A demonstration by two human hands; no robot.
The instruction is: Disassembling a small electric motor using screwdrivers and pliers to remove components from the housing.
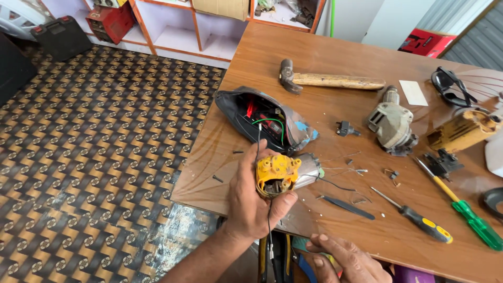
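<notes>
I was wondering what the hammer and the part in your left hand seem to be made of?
Hammer: pale, worn wooden handle with visible grain; dull dark head, likely steel. The part in the left hand: yellow matte housing, probably plastic, with a shiny silvery metal cylinder.

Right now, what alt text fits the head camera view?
The left hand holds a yellow motor part at the edge of a wooden table. A hammer, screwdrivers and tool parts lie on it; the right hand hangs open below.
</notes>
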